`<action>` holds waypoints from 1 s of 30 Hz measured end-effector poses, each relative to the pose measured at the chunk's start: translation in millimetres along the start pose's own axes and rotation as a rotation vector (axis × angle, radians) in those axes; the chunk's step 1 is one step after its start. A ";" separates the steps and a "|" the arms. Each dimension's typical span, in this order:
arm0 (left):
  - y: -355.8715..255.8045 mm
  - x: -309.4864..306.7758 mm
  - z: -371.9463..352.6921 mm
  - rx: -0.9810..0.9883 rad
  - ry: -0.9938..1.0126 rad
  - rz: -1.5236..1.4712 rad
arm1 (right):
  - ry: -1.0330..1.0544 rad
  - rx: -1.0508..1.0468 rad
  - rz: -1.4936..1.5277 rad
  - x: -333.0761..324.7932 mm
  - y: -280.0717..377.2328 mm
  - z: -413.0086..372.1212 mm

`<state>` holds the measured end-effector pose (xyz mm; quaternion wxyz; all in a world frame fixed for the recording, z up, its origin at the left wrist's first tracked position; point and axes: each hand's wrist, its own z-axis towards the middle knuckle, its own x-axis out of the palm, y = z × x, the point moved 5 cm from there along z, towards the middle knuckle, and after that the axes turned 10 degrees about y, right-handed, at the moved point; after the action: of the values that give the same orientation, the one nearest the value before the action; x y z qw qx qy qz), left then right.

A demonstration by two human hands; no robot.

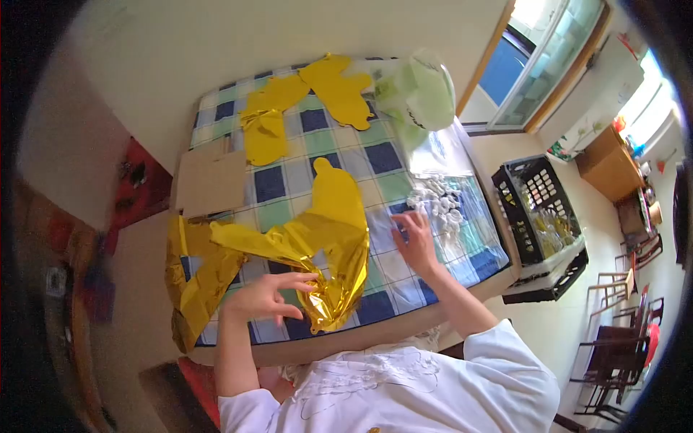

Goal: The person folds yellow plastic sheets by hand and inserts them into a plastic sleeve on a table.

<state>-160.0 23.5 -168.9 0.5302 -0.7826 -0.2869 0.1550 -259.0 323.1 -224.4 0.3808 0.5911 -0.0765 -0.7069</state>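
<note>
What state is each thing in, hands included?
Left hand: open, fingers apart
Right hand: fingers bent, grip unclear
Central gold foil: limp, crinkled at near end
Left gold foil: creased, hanging over the table edge
Far gold foil: spread out, partly folded
Cardboard: lying flat
Black crate: open-topped, items inside

A black lattice-sided plastic crate (514, 220) stands on the pale floor (538, 325) at right. Farther right are dark wooden chairs (613, 353) and a brown wooden cabinet (608, 164). A wood-framed glass sliding door (557, 66) is at far right; a dark red panel (141, 191) is at left.
</note>
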 end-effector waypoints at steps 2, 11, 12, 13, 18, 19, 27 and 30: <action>17.3 -13.3 -1.4 0.109 -0.163 -0.124 | -0.019 0.094 -0.141 -11.5 -24.5 11.3; 19.6 5.3 17.8 0.050 -1.164 0.964 | 0.520 0.203 -0.572 -60.0 -21.6 39.7; 26.6 2.0 4.4 0.091 -1.258 0.887 | 0.570 0.238 -0.560 -77.6 -14.4 34.2; 35.8 -0.6 -10.5 0.130 -1.348 0.807 | 0.622 0.273 -0.547 -89.3 -12.2 28.0; 56.6 2.4 8.7 0.042 -1.291 0.993 | 0.292 -0.205 -0.050 -36.0 12.0 20.1; 54.2 3.9 26.8 0.040 -1.171 0.952 | 0.323 -0.244 -0.034 -21.1 37.8 23.0; 53.3 -50.9 112.2 -0.067 -0.680 1.147 | 0.324 0.019 -0.396 66.0 22.9 24.3; 50.1 -59.5 126.0 -0.026 -0.588 1.154 | 0.540 0.093 -0.374 53.2 15.5 35.2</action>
<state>-261.5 66.7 -267.6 0.2517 -0.7423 0.0449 0.6194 -284.1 266.7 -246.9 0.2236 0.7776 0.1049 -0.5782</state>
